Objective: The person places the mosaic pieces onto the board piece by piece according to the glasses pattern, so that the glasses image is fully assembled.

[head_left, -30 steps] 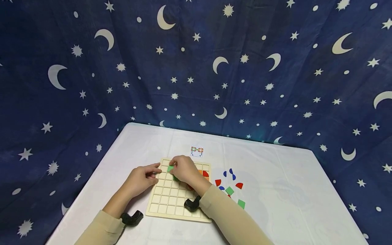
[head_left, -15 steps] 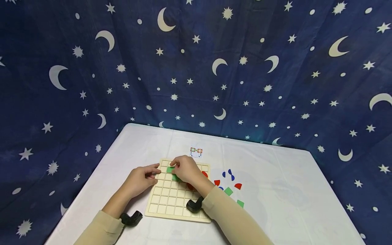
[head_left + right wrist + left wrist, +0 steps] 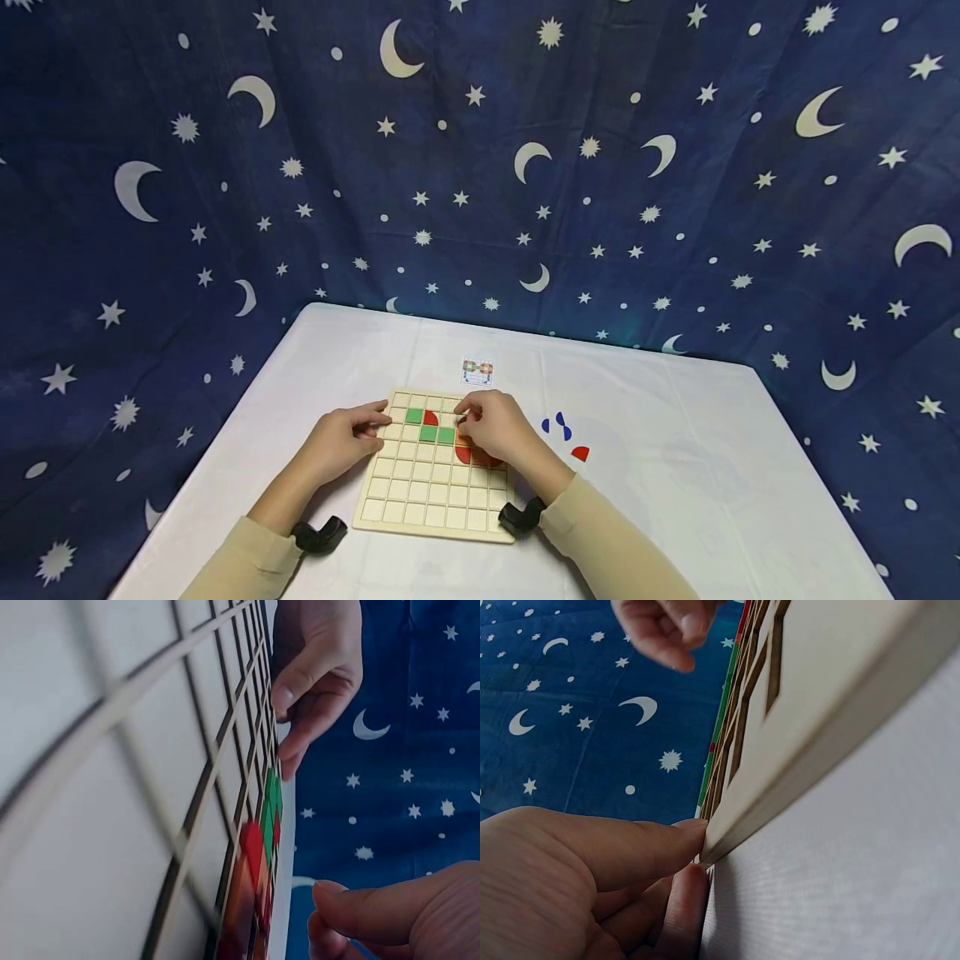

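A pale wooden grid board (image 3: 435, 492) lies on the table. My left hand (image 3: 341, 437) rests at its left edge, with forefinger and thumb spread along the rim; the left wrist view shows the thumb (image 3: 660, 844) against that edge. My right hand (image 3: 498, 425) hovers over the board's upper right, fingers bent, no piece showing between the thumb (image 3: 360, 904) and fingers. Green squares (image 3: 428, 433) and a red quarter-circle (image 3: 431, 418) sit in cells left of it. Another red quarter-circle (image 3: 462, 455) lies just below the right hand, which covers the orange pieces partly.
A small printed pattern card (image 3: 477, 372) lies beyond the board. Blue pieces (image 3: 566, 432) and a loose red quarter-circle (image 3: 581, 453) lie on the white table (image 3: 675, 467) to the right. A dark star-and-moon cloth (image 3: 450, 167) hangs behind.
My right hand has moved right from the green squares, uncovering the red quarter-circle and another green square. Its arm now covers loose pieces right of the board. The left hand stays at the edge.
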Available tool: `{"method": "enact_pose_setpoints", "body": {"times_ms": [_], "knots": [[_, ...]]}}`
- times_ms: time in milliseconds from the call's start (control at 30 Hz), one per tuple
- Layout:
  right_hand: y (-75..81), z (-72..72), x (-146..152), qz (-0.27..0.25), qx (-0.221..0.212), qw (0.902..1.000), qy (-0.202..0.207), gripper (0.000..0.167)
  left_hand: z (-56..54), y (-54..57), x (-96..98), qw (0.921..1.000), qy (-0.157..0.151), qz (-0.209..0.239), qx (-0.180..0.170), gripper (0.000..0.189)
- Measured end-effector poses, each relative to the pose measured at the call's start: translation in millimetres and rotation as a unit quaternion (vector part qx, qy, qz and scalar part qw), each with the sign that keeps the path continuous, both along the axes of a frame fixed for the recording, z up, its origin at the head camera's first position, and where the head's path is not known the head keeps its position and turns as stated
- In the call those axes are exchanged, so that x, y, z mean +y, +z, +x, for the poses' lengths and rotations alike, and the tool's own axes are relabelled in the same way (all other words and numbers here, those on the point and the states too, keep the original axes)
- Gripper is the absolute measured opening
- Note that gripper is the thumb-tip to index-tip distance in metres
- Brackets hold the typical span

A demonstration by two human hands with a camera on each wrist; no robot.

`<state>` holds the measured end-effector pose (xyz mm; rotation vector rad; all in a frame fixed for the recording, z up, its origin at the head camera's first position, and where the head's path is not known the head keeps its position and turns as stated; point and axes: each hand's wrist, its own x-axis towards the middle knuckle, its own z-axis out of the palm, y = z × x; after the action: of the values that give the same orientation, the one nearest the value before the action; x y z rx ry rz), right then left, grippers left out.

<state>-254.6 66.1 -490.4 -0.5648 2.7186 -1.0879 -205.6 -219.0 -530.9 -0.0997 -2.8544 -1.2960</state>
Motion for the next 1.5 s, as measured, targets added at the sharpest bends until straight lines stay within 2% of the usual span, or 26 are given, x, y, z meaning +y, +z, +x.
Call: {"method": "enact_pose_setpoints", "body": {"times_ms": [467,567,800,1200,1500], "knots": [[0.2,19.3,71.1,0.035,-0.015,0.9971,-0.067,0.013,-0.2,-2.8,-0.3,1.0,0.0,-0.001,0.001,0.036],[0.5,23.4,87.5,0.039,-0.029,0.9947,-0.09,0.013,-0.3,-3.6,-0.3,1.0,-0.001,-0.001,0.001,0.036],[-1.3,28.3,125.4,0.069,-0.029,0.9869,-0.143,0.016,0.1,-3.5,-0.7,1.0,0.001,-0.004,0.004,0.035],[-14.2,32.0,168.3,0.129,-0.001,0.9798,-0.152,0.022,0.1,-0.2,0.7,1.0,0.0,-0.002,0.001,0.036],[-18.9,24.3,166.3,0.118,-0.018,0.9804,-0.156,0.015,0.7,1.1,0.5,1.0,0.001,0.001,-0.001,0.035]]}}
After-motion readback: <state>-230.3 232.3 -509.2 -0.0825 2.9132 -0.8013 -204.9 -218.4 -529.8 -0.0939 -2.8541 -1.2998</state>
